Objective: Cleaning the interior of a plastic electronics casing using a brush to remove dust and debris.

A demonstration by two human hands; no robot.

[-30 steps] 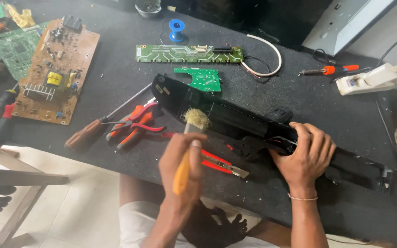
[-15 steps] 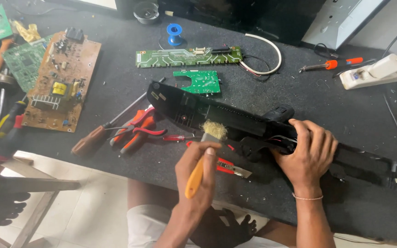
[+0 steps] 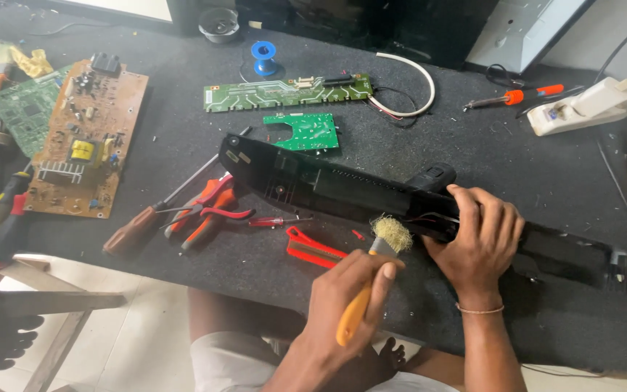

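two hands work: left hand (image 3: 342, 305) grips an orange-handled brush (image 3: 371, 279), right hand (image 3: 477, 243) clamps the long black casing (image 3: 328, 185).

Near my bench edge: brown circuit board (image 3: 85, 138), long green board (image 3: 288, 92), blue spool (image 3: 263, 54), orange pliers (image 3: 208, 214), white power strip (image 3: 582, 107).
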